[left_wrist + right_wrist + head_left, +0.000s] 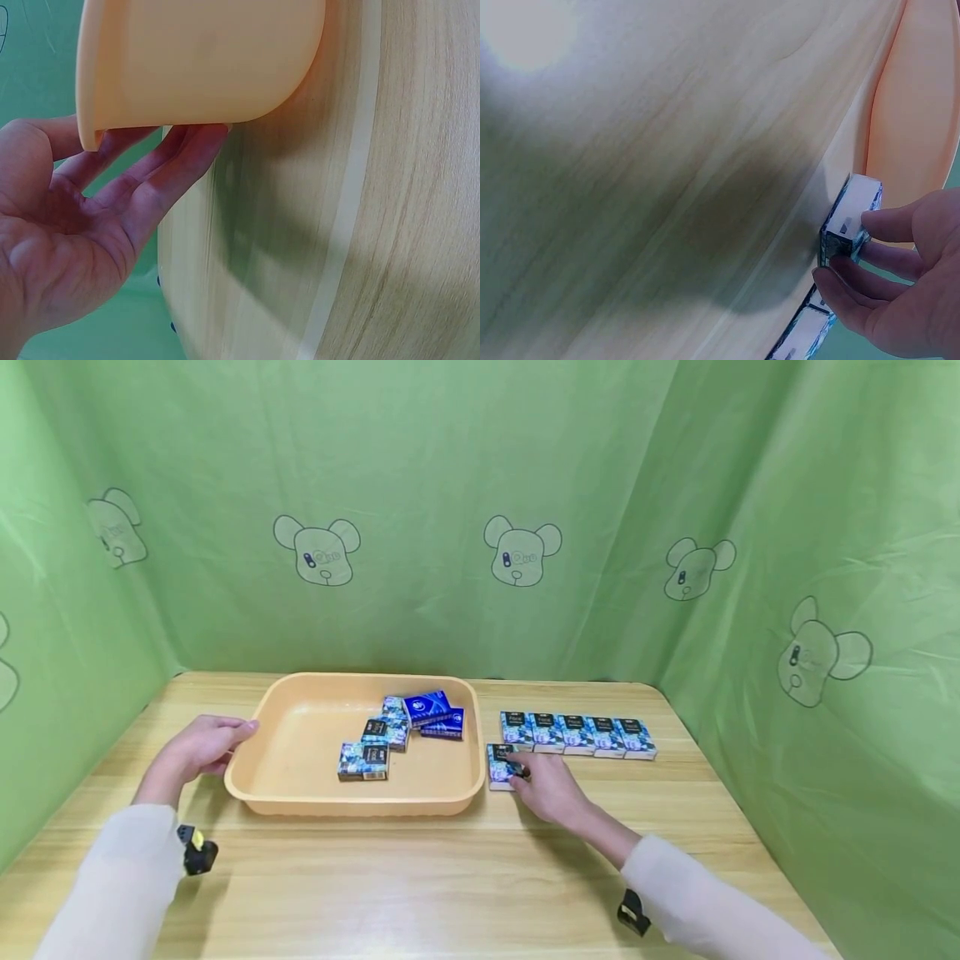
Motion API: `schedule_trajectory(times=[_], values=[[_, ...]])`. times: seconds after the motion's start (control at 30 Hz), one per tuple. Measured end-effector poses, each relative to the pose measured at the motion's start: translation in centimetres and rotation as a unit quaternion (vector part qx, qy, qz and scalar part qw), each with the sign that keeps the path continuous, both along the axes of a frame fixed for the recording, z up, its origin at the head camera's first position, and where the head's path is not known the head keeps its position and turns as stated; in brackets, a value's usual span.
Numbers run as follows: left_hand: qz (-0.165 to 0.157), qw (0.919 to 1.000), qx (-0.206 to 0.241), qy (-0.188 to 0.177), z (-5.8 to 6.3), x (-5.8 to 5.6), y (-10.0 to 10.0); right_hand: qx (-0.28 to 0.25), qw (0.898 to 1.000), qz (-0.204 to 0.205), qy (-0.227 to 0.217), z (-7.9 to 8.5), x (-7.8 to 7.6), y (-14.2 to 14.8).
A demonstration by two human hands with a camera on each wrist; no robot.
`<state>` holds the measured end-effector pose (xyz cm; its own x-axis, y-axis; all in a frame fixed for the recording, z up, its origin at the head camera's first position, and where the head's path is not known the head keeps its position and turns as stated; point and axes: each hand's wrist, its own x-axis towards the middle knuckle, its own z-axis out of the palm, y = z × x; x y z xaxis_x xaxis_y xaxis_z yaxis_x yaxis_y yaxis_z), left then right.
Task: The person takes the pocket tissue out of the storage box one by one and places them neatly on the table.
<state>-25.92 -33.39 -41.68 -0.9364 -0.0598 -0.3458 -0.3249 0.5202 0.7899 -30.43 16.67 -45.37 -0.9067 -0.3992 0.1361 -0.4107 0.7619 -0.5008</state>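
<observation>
My left hand (207,746) grips the left rim of a pale orange plastic tray (292,799). In the left wrist view the thumb lies over the rim of the tray (202,67), and the fingers are curled beneath it against the outer wall. At the tray's right side, my right hand (551,789) pinches a small blue-and-black floral tissue pack (501,768) lying on the table. The right wrist view shows thumb and fingers on either side of that tissue pack (855,202), its white side visible. Part of its top is covered by the fingers.
Behind the right hand stands a row of several matching tissue packs (577,735), side by side. Inside the tray are a few more floral packs (363,762) and two dark blue packs (427,708), one overlapping the other. Green curtains (420,610) enclose the wooden table (420,893).
</observation>
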Motion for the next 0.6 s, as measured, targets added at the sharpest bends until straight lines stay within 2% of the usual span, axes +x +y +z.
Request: schedule_trajectory(times=[0.6], values=[[0.001, 1.0000, 0.000, -0.002, 0.24, 0.11, 0.17, 0.006, 1.000, -0.012, -0.013, 0.06, -0.20, -0.04]])
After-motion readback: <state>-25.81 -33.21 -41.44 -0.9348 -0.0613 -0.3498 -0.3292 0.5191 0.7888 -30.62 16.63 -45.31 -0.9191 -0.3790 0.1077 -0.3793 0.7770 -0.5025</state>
